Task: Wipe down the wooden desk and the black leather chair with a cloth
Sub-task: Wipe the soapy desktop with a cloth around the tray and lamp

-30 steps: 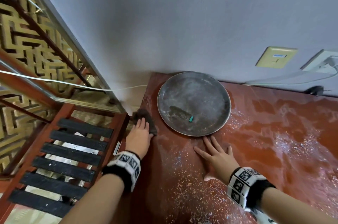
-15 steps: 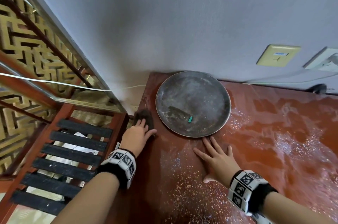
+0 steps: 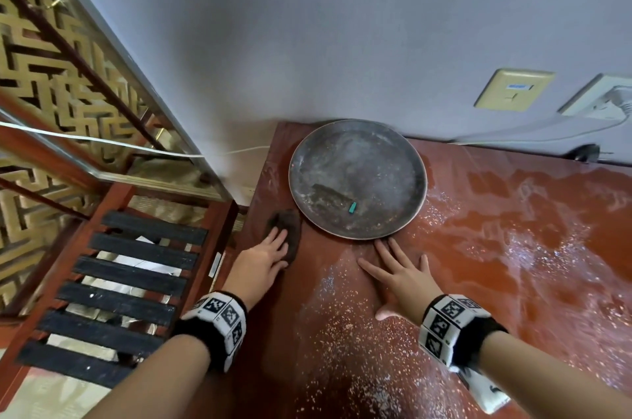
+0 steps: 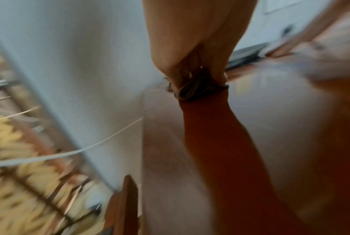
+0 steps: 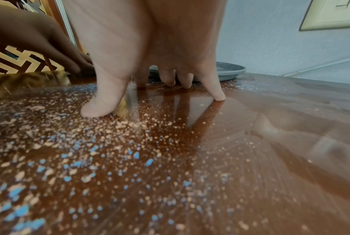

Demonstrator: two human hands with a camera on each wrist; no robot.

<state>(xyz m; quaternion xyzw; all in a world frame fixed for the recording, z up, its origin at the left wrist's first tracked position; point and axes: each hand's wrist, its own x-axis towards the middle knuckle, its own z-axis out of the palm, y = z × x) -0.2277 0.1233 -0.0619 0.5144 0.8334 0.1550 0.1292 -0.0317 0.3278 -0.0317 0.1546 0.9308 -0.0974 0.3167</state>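
The reddish wooden desk (image 3: 478, 247) is glossy and strewn with pale specks near me. A dark folded cloth (image 3: 285, 223) lies at the desk's left edge, beside a round metal tray (image 3: 376, 162). My left hand (image 3: 263, 258) presses the cloth with straight fingers; in the blurred left wrist view the cloth (image 4: 198, 89) bunches under that hand (image 4: 190, 47). My right hand (image 3: 400, 275) lies flat on the desk with spread fingers, its fingertips (image 5: 218, 97) touching the wood just in front of the tray (image 5: 230, 70). No black chair is in view.
A small teal piece (image 3: 352, 207) lies in the tray. The grey wall behind carries a beige plate (image 3: 513, 93) and a white socket (image 3: 602, 100) with a cable. Left of the desk stands a red rack with black slats (image 3: 130, 282), below a gold lattice screen (image 3: 51, 59).
My left hand has slid the cloth a little toward me along the desk's left edge. The right hand and the tray have stayed put.
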